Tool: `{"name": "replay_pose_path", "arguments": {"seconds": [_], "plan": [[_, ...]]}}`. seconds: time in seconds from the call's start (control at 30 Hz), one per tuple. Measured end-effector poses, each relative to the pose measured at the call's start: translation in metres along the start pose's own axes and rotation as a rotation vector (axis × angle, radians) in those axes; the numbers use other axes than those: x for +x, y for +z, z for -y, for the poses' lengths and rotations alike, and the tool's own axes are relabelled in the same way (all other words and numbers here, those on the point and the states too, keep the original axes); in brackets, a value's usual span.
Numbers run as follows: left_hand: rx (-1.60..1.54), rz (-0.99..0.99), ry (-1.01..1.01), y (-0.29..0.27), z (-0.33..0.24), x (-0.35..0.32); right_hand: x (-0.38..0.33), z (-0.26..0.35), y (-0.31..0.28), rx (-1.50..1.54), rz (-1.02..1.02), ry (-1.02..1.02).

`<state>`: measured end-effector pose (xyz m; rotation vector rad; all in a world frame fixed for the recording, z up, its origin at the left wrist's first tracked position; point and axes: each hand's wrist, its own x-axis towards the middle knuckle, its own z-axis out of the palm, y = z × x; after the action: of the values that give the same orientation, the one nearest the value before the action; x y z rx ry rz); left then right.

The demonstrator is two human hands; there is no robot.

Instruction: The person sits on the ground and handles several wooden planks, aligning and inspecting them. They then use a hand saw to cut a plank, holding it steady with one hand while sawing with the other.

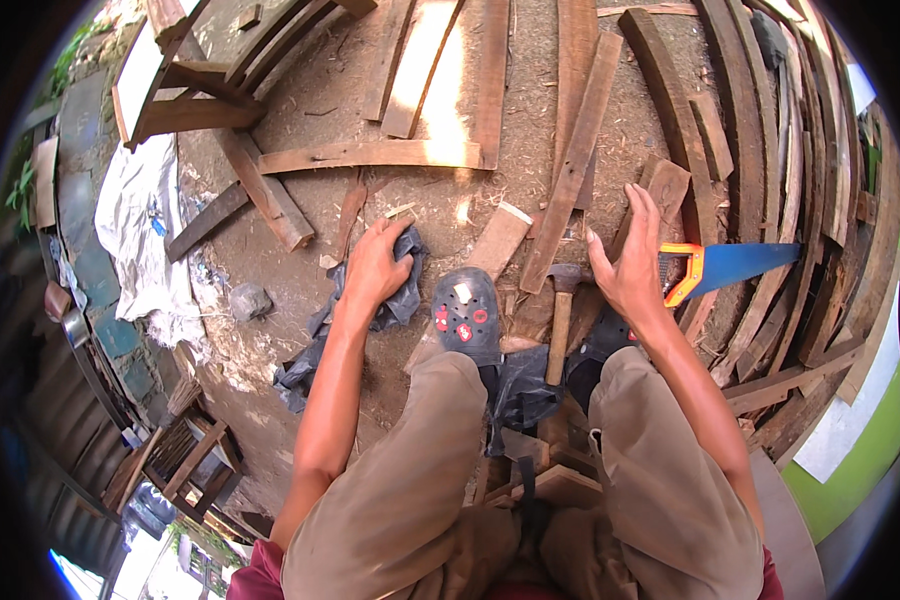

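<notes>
My left hand (375, 262) is bent over a crumpled black plastic sheet (407, 278) on the ground, its fingers curled round a fold of it. A thin wood sliver (400, 210) lies at its fingertips. My right hand (632, 258) is raised with thumb and fingers apart, and nothing is in it. Just right of it rests a handsaw (745, 265) with a blue blade and an orange handle. Between my feet a hammer (560, 320) leans with its head away from me, its wooden handle over another piece of black plastic (523, 385).
Planks and beams (740, 130) are piled along the right. A narrow board (575, 160) and a crosswise board (370, 154) lie ahead. A wooden frame (195, 95) stands far left, above a white cloth sack (140, 225). My dark clogs (467, 310) are close to both hands.
</notes>
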<state>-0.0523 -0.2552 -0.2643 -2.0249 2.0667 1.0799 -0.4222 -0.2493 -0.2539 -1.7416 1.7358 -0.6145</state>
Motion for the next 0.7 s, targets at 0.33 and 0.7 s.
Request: {"name": "replay_pose_path", "arguments": {"seconds": [0.33,0.7], "plan": [[-0.08,-0.089,0.138,0.043,-0.06,0.01,0.008,-0.006,0.0,-0.041,0.003,-0.019],[-0.063,0.002,-0.045,0.099,-0.109,0.018,-0.001,0.035,-0.114,0.152,-0.195,0.196]]}}
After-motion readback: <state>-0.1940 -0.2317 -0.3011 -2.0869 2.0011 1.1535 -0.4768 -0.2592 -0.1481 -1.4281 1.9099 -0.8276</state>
